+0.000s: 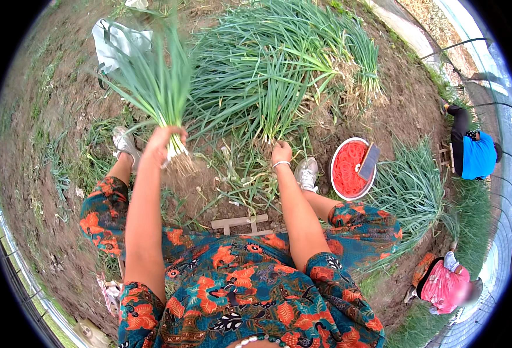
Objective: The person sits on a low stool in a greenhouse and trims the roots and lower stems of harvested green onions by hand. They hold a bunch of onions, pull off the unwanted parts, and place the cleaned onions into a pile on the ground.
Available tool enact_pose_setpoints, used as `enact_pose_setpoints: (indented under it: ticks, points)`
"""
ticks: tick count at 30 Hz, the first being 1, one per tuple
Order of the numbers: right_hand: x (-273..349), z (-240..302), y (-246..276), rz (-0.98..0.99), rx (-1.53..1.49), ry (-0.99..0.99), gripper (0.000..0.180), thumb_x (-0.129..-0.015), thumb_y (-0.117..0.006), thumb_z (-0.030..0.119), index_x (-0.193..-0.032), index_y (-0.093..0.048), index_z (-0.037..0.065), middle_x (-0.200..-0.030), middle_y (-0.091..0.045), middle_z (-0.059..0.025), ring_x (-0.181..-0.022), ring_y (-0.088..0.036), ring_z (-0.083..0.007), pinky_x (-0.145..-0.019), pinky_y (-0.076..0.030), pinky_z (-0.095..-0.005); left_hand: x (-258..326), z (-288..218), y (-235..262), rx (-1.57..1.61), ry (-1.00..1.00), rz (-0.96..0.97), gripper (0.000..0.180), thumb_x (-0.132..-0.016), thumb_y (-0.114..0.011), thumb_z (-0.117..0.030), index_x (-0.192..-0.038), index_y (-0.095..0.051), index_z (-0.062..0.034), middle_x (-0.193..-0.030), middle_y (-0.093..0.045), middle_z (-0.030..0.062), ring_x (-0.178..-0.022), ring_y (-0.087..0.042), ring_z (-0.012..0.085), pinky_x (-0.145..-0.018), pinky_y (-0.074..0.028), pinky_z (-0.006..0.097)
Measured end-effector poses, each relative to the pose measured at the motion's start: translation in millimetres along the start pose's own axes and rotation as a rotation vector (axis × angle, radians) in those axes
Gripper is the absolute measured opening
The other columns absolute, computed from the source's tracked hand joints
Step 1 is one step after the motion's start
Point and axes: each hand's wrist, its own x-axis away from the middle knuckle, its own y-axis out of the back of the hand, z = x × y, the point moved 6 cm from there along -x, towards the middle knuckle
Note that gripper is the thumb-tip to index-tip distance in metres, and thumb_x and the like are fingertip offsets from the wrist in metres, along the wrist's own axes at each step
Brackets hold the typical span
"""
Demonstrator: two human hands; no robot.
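My left hand (162, 144) is closed around a bunch of green onions (166, 87), held up off the ground. Its leaves fan upward and are slightly smeared, while pale roots hang below my fist. Toward the right, my right hand (281, 152) has its fingers curled at the root ends of more green onions (272, 119), which lie at the near edge of a big heap (256, 64). Exactly how many stalks those fingers grip is hidden.
A white basin (333, 174) of red rings or bands (348, 165), with a phone-like dark slab (369, 161) on it, stands right of my shoe. A white bag (119, 43) lies far left. A wooden stool (241, 223) is beneath me. Two people (479, 155) work at the right.
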Motion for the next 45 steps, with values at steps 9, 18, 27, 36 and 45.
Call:
enact_pose_setpoints:
  ticks: [9,18,27,36,45]
  points:
    - [-32,-21,-24,0.157,-0.428,-0.419,0.028,-0.079,-0.068,0.022,-0.1,-0.062,0.005,-0.07,-0.053,-0.0032,-0.057,-0.046,-0.0127,-0.046,-0.035,-0.0298,-4,167,11,0.164,0.342,0.07,0.016,-0.082,-0.052,0.001,-0.098,-0.053,0.0043,-0.079,-0.06,0.0122,-0.061,-0.059,0.0177,-0.056,-0.054,0.03]
    - [127,122,-23,0.544,0.021,0.508,0.017,-0.086,-0.06,0.02,-0.09,-0.055,0.004,-0.068,-0.056,-0.0095,-0.065,-0.06,-0.0187,-0.06,-0.048,-0.033,28,137,-8,0.414,0.172,0.135,0.026,-0.079,-0.063,-0.001,-0.104,-0.055,0.0026,-0.086,-0.063,0.0121,-0.062,-0.06,0.0144,-0.055,-0.054,0.027]
    - [204,147,-24,0.689,0.408,0.755,0.03,-0.088,-0.054,0.033,-0.077,-0.057,0.005,-0.072,-0.058,-0.0155,-0.067,-0.057,-0.0335,-0.061,-0.045,-0.0431,18,140,0,0.543,0.099,0.142,0.024,-0.076,-0.062,0.005,-0.099,-0.057,0.0107,-0.088,-0.065,0.0174,-0.063,-0.062,0.0171,-0.055,-0.055,0.028]
    - [110,109,91,0.12,0.38,0.377,0.046,-0.091,-0.05,0.036,-0.065,-0.057,-0.001,-0.058,-0.058,-0.0147,-0.054,-0.055,-0.0258,-0.056,-0.042,-0.0397,17,108,-6,0.758,0.034,0.241,0.03,-0.078,-0.058,0.008,-0.105,-0.05,0.0004,-0.1,-0.061,0.0173,-0.067,-0.059,0.0174,-0.061,-0.053,0.031]
    - [185,105,10,1.004,0.069,-0.162,0.043,-0.093,-0.05,0.039,-0.106,-0.057,-0.002,-0.085,-0.064,-0.0107,-0.083,-0.062,-0.02,-0.074,-0.048,-0.0306,18,131,-36,0.644,0.083,0.27,0.029,-0.081,-0.058,0.003,-0.108,-0.05,-0.0008,-0.104,-0.062,0.0163,-0.067,-0.06,0.0151,-0.061,-0.054,0.03]
